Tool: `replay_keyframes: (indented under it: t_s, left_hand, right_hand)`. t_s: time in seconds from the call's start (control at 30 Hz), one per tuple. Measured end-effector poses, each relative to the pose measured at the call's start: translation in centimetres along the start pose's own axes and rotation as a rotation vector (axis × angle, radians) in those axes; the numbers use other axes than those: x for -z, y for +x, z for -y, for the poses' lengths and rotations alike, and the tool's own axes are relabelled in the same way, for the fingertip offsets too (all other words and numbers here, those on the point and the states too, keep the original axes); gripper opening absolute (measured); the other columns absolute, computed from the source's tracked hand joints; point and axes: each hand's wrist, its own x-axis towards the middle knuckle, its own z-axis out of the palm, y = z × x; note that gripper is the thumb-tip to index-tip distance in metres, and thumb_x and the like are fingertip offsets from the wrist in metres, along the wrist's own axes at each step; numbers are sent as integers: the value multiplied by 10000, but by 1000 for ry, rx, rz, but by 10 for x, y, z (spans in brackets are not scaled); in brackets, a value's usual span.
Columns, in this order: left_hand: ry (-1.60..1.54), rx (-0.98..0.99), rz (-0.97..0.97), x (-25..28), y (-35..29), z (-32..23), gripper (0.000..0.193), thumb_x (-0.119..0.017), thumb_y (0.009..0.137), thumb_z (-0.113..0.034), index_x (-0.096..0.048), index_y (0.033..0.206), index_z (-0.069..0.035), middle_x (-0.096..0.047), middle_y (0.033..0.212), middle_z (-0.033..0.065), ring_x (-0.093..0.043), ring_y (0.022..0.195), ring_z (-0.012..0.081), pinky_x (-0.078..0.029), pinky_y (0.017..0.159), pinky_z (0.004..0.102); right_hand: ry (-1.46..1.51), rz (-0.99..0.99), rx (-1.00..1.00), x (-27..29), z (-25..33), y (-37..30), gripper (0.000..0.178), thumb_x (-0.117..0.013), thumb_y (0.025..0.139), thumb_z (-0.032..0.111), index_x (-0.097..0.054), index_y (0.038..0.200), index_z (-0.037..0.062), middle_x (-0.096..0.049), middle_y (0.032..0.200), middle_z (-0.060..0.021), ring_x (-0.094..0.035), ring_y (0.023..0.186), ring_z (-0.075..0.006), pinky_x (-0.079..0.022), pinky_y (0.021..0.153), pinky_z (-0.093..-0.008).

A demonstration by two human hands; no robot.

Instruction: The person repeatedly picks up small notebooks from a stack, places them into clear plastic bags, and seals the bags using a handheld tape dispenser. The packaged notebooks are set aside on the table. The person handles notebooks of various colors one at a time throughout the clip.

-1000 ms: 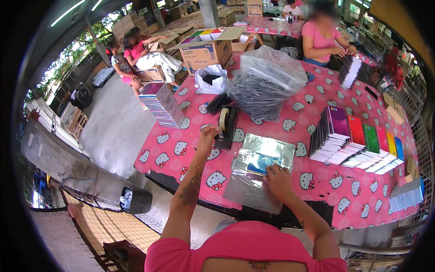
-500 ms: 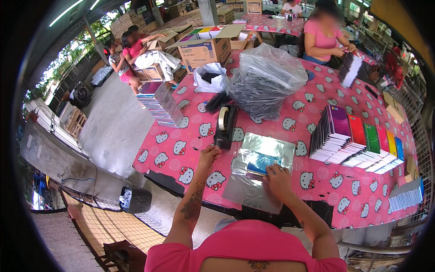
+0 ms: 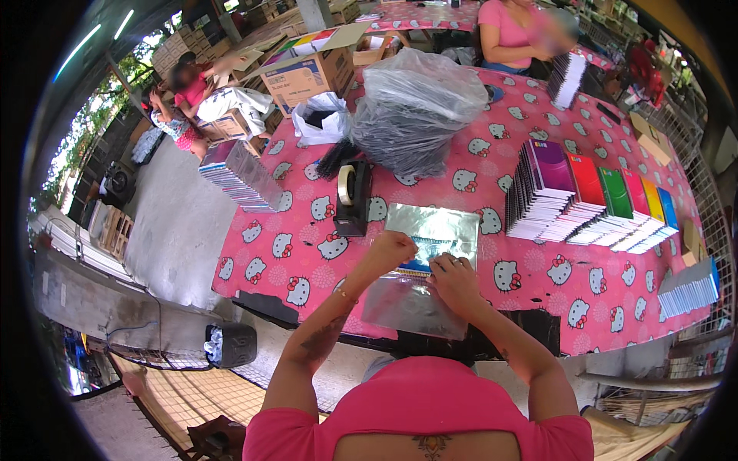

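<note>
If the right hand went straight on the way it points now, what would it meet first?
The right hand would probably meet the left hand, just ahead; their heights are unclear.

Over there I see a bright pink short-sleeved top (image 3: 419, 392) with a wide neckline, a lotus-like tattoo (image 3: 432, 446) showing inside it. A thin gold-coloured bracelet (image 3: 346, 294) circles the left wrist; a dark tattoo (image 3: 323, 338) marks that forearm.
</note>
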Motion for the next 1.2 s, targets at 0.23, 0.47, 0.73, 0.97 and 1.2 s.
replay_keyframes:
  t_s: [0.23, 0.47, 0.73, 0.97, 1.2]
  left_hand:
    - [578, 102, -58, -50, 18, 12, 374, -695, 850, -396, -733, 831, -24, -710, 755, 171, -711, 715, 303, -551, 644, 414]
    - [846, 62, -45, -34, 6, 18, 524, -715, 808, -557, -703, 773, -35, -695, 788, 189, -687, 777, 384, -528, 665, 478]
    - [740, -163, -80, -31, -32, 20, 476, -686, 860, -459, -650, 1084, -40, -666, 1024, 186, -638, 976, 380, -475, 821, 507]
    - [1098, -399, -411, -75, -94, 30, 571, -708, 839, -274, -540, 1332, -41, -486, 1398, 184, -467, 1293, 333, -391, 1045, 529]
    - [644, -569, -176, -59, -64, 23, 398, -628, 909, -128, -580, 1299, -64, -563, 1361, 152, -503, 1286, 370, -423, 1020, 488]
  right_hand:
    - [19, -101, -5, -18, -6, -5, 412, -719, 816, 314, -627, 1125, 57, -631, 1119, -67, -606, 1090, -242, -443, 938, -403]
    - [162, -116, -91, 0, -7, -7, 534, -667, 852, 408, -613, 1232, 37, -593, 1202, -113, -561, 1185, -254, -390, 975, -490]
    - [43, -20, 16, -6, -18, -3, 463, -581, 944, 348, -594, 1304, 57, -514, 1432, -113, -472, 1339, -276, -266, 1141, -542]
    - [161, 515, 45, 35, -41, 49, 529, -490, 974, 479, -623, 1305, 88, -620, 1322, -150, -596, 1211, -312, -375, 1074, -535]
    - [941, 789, -302, -22, -146, 98, 581, -408, 1013, 540, -582, 1377, 121, -667, 1208, -144, -677, 999, -284, -529, 850, -400]
